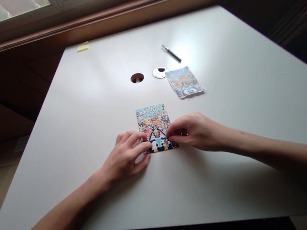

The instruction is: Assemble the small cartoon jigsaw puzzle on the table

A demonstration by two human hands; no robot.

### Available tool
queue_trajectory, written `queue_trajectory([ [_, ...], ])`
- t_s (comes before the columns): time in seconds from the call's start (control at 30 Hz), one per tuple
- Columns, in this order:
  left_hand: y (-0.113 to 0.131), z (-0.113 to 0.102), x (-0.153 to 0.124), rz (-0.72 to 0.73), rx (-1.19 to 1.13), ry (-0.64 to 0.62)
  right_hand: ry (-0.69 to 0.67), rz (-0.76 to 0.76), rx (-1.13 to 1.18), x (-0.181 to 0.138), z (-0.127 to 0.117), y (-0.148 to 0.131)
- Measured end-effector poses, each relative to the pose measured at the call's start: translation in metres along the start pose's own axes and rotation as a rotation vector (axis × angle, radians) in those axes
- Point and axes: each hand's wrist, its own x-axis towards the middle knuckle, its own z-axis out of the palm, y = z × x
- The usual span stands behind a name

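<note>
A small jigsaw puzzle (155,124) lies flat in front of me, with a crowd of colourful cartoon figures and a big blue dog face at its lower edge. My left hand (127,153) rests at its lower left side, fingers apart, the fingertips touching the puzzle's edge and face. At the lower right, the thumb and forefinger of my right hand (190,132) are pinched together on a small jigsaw piece, mostly hidden by the fingertips. A greyish piece-shaped spot (166,142) shows in the puzzle beside those fingertips.
Behind the puzzle, to the right, lies a creased paper sheet (185,82) with the same picture. Farther back are a pen (171,53), a round grommet cover (159,72) and a cable hole (137,78). A yellow sticky note (82,47) is at the white table's (94,81) far left corner.
</note>
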Motion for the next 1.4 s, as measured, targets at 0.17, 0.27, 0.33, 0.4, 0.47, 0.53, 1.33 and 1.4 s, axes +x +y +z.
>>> queue_trajectory([
  [0.17, 0.0, 0.0, 0.001, -0.007, -0.002, -0.011, -0.015, 0.013, -0.017, 0.0, 0.002, 0.001],
  [0.27, 0.0, -0.001, 0.0, -0.008, 0.0, -0.01, -0.011, 0.028, -0.001, 0.0, 0.002, 0.0],
  [0.33, 0.001, -0.001, 0.0, -0.009, 0.002, -0.01, -0.002, 0.04, 0.024, -0.001, 0.003, 0.0],
  [0.4, 0.001, -0.001, 0.001, -0.01, 0.004, -0.013, -0.002, 0.045, 0.035, -0.001, 0.004, 0.001],
  [0.47, 0.002, -0.001, 0.001, -0.011, 0.005, -0.014, -0.013, 0.048, 0.031, 0.0, 0.005, 0.002],
  [0.53, 0.002, 0.0, 0.001, -0.01, 0.007, -0.014, -0.025, 0.05, 0.029, 0.0, 0.006, 0.003],
  [1.33, 0.003, 0.0, 0.0, 0.016, 0.031, 0.019, 0.028, -0.063, -0.154, 0.006, 0.007, 0.008],
  [1.4, 0.003, 0.0, 0.0, 0.015, 0.034, 0.011, 0.021, -0.047, -0.185, 0.007, 0.008, 0.008],
])
